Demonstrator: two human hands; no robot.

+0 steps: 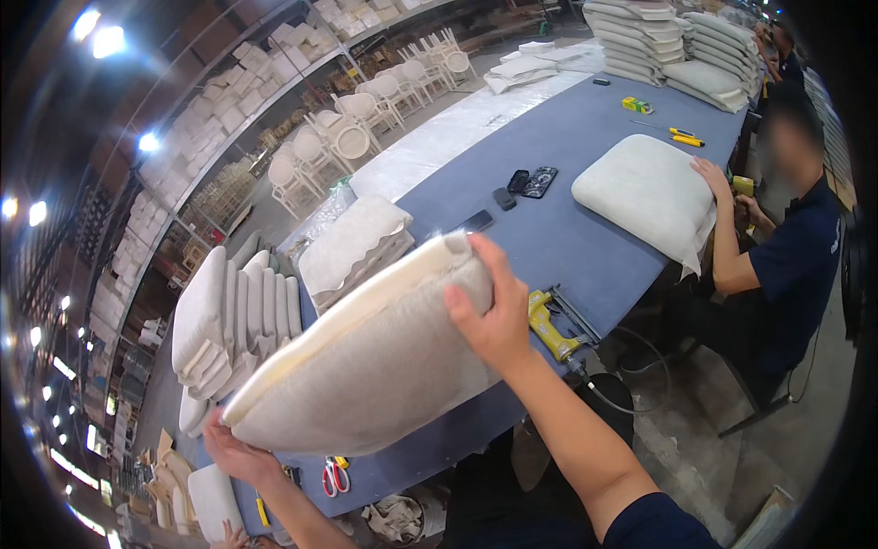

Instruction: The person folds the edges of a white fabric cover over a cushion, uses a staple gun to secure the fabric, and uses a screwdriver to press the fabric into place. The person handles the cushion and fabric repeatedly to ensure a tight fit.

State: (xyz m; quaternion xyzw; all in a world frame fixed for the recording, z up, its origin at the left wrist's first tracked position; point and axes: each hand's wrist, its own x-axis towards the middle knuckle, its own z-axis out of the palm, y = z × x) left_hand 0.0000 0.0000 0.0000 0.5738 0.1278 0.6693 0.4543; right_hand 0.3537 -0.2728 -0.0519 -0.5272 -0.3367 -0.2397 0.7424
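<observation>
Several padded cushions (242,306) stand packed on edge at the left, their pale grey cloth hanging in loose, uneven flaps. Near their lower end, the left hand (242,450) grips the low corner of one thick, rounded seat (366,384), which is held tilted in the air over the near edge of the blue-grey desk (549,242). Its broad face is smooth grey cloth, and a cream padded band runs along its upper edge. Under it lie red-handled scissors (335,478); to their right a dark, round bin (437,522) holds crumpled pale cloth (393,517). The right hand (498,311) is clamped on the seat's upper right end, thumb against the grey face, well apart from the left. Just beyond that end rests a flat, dark phone (476,221), then a small black case (519,181). Right of the hand lies a yellow metal staple gun (553,334) with a hose. Farther right, a co-worker's hand (716,181) rests on a plump, square, whitish pad (640,188). Behind it sits a small green and yellow box (637,105), contents hidden, with yellow knives (687,141) nearby.
</observation>
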